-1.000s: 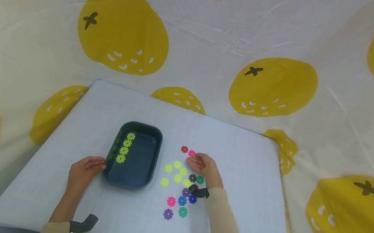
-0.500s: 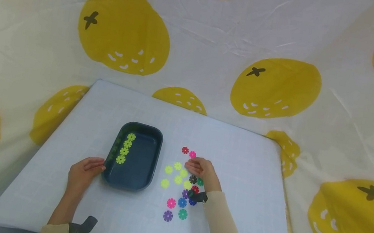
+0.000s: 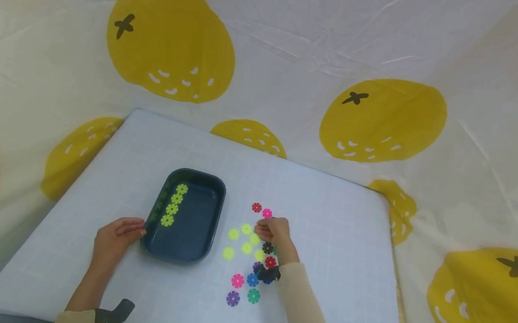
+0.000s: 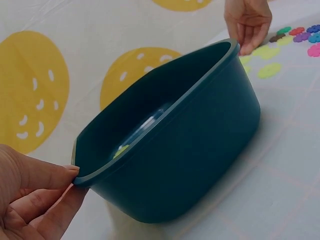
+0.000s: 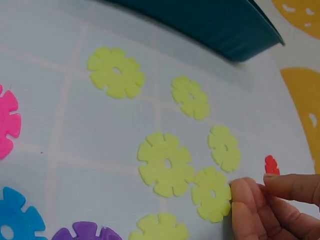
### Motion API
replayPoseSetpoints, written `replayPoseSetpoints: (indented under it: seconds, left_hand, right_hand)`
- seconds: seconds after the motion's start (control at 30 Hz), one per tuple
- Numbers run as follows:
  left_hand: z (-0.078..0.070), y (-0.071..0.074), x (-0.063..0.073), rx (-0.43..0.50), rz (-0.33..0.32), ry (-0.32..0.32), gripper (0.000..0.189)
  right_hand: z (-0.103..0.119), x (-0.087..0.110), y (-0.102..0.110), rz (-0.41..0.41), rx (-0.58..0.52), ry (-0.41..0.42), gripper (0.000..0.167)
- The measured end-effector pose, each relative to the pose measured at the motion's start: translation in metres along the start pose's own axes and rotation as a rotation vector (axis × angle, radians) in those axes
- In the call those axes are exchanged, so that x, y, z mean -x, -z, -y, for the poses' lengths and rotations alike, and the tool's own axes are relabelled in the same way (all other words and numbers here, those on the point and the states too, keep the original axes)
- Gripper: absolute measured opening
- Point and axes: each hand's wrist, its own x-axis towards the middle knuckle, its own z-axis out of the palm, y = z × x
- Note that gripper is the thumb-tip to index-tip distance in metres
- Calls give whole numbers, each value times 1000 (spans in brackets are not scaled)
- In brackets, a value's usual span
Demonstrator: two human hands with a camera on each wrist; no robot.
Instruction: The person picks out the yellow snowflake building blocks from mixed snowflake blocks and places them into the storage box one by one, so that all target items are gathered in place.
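While the round-cornered, dark teal tray (image 3: 197, 219) is pinched at its left side by the left hand (image 3: 115, 238), its long axis is laid near to far, angled slightly right, on pale cloth (image 3: 342, 238). By flat, notched yellow-green discs (image 3: 246, 248), the right hand (image 3: 275, 231) is held finger-bent; its grip cannot be told.

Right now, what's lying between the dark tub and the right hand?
Yellow-green flower pieces lie between the dark tub and the right hand. The head view and the right wrist view both show them.
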Motion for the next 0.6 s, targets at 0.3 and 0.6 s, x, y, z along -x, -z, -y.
replayPoseSetpoints:
  seconds: [0.3,0.6]
  left_hand:
    - [-3,1,1,6,7,10,34]
    - [-2,1,1,11,9,20,34]
  right_hand:
    - [-1,3,-17,-129,313,125,21]
    - [-5,16,-31,-218,606,206,32]
